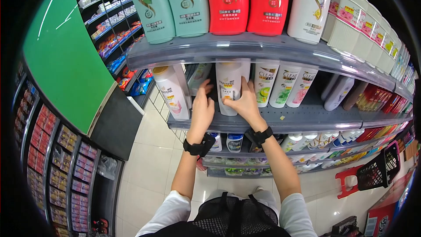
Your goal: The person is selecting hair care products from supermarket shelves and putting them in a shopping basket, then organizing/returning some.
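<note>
On the middle shelf stands a white Pantene bottle; my right hand is closed round its lower right side, thumb across the front. My left hand is just left of that bottle, fingers apart and pointing into the shelf, with nothing seen in it. Behind its fingertips, a pale green bottle leans at a tilt. Another white Pantene bottle stands at the shelf's left end. Right of my right hand are upright Clear bottles, one with a green label.
Large green, red and white bottles stand on the upper shelf, whose edge overhangs my hands. Lower shelves hold more bottles. A black basket and red stool are at lower right. A green panel stands left.
</note>
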Tool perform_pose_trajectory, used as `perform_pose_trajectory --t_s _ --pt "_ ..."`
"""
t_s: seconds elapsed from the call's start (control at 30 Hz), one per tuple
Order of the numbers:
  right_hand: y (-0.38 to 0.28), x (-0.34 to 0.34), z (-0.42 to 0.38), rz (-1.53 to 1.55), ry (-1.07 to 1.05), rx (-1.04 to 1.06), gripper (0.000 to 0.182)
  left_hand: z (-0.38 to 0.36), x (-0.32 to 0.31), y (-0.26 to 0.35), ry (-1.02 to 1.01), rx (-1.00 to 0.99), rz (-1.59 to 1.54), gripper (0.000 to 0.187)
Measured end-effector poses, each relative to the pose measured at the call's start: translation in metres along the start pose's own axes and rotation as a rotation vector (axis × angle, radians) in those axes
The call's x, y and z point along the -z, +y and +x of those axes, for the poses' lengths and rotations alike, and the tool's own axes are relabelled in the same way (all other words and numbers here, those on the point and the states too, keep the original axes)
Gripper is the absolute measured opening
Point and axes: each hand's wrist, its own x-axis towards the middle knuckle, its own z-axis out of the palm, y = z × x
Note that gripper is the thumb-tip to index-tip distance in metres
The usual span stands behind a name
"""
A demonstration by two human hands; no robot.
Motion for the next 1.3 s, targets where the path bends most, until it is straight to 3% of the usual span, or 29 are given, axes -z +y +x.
perform_pose_trajectory --t_s 0.1,0.4,0.47,0.57,0.67,0.8,0.87,0.9,0.93,1.03,1.1,1.17,1.3 --pt "0.0 -0.003 -0.002 -0.005 0.024 0.005 0.082 0.024 -0.004 -0.011 0.054 -0.034 0.022 0.053" --pt "-0.005 -0.005 -0.009 0.046 0.043 0.03 0.07 0.067 -0.018 -0.04 0.046 0.18 0.325 0.052" --pt "-0.004 -0.005 -0.009 0.044 0.044 0.052 0.069 0.075 -0.029 -0.06 0.09 0.134 0.411 0.045" --pt "-0.002 -0.006 -0.008 0.042 0.02 0.026 0.068 0.09 -0.033 -0.088 -0.119 0.179 0.555 0.034" --pt "-0.002 -0.004 -0.008 0.057 0.005 0.019 0.069 0.102 -0.036 -0.125 -0.155 0.096 0.585 0.039" --pt "-0.002 -0.003 -0.007 0.052 -0.03 0.012 0.07 0.103 -0.04 -0.113 -0.067 0.115 0.824 0.045" --pt "-0.001 -0.003 -0.007 0.037 -0.042 -0.007 0.071 0.107 -0.041 -0.102 -0.254 0.347 0.949 0.049" --pt "-0.001 -0.003 -0.007 0.037 -0.053 0.002 0.071 0.12 -0.076 -0.192 -0.064 0.356 0.991 0.05" --pt "-0.002 -0.002 -0.007 0.042 -0.049 -0.002 0.071 0.121 -0.082 -0.206 -0.053 0.367 0.989 0.05" --pt "0.0 -0.002 -0.006 0.029 -0.024 0.03 0.071 0.127 -0.086 -0.223 -0.073 0.463 1.076 0.05" --pt "0.0 -0.003 -0.005 0.015 0.001 0.051 0.07 0.128 -0.083 -0.232 -0.022 0.519 0.973 0.047" --pt "-0.001 0.001 -0.006 0.091 -0.057 0.02 0.069 0.124 -0.073 -0.209 -0.016 0.534 0.966 0.045" --pt "0.0 0.0 -0.006 0.068 -0.011 0.064 0.067 0.117 -0.073 -0.196 0.144 0.447 0.905 0.035"
